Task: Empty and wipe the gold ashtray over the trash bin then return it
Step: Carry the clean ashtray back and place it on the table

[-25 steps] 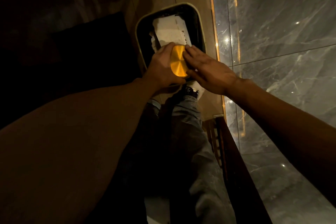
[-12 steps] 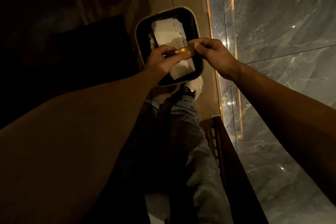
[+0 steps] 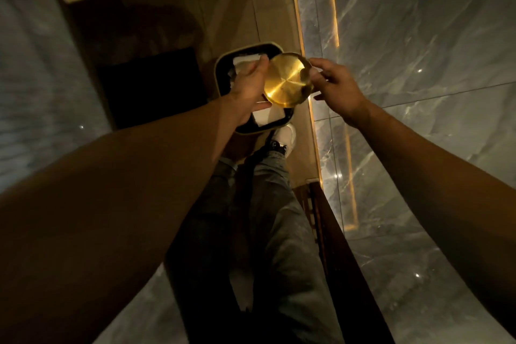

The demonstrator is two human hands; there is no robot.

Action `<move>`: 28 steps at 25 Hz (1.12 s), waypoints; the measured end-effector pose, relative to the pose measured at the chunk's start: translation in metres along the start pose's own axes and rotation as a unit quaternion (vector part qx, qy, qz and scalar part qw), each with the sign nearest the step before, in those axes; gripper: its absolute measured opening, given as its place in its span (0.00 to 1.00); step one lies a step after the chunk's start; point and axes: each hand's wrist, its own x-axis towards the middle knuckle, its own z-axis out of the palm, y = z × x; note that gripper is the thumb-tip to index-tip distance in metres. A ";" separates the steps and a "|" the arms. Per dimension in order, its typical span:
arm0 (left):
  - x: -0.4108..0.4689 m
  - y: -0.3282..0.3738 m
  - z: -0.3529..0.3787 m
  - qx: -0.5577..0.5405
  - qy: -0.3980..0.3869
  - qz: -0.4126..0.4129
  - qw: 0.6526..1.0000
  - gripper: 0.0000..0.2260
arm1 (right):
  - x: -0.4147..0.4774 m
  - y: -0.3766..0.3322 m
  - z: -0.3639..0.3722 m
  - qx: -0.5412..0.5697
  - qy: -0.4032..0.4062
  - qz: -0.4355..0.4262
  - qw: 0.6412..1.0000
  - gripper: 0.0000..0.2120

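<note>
**Gold ashtray held over the bin**

Nearest me are my jeans [image 3: 273, 232] and one white shoe [image 3: 286, 135], its toe just beside the trash bin [image 3: 223, 60]. Above the bin, my left hand [image 3: 248, 89] grips the gold ashtray [image 3: 284, 79] by its left edge, shiny round face tilted toward me. My right hand [image 3: 336, 86] pinches the ashtray's right rim with thumb and fingers. White paper [image 3: 269, 114] lies inside the bin, under the ashtray.
</note>
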 end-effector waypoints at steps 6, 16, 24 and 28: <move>-0.124 0.046 -0.023 0.047 -0.021 0.207 0.977 0.19 | -0.074 -0.108 -0.012 0.007 0.075 -0.069 0.995 0.15; -0.288 0.045 -0.149 0.093 0.007 0.399 0.912 0.49 | -0.193 -0.266 0.052 0.016 0.010 -0.201 0.979 0.16; -0.341 -0.022 -0.299 0.058 0.088 0.498 0.861 0.46 | -0.236 -0.320 0.195 0.001 -0.063 -0.216 0.974 0.28; -0.348 -0.072 -0.399 0.050 0.099 0.517 0.849 0.43 | -0.263 -0.328 0.303 0.040 -0.059 -0.205 0.976 0.36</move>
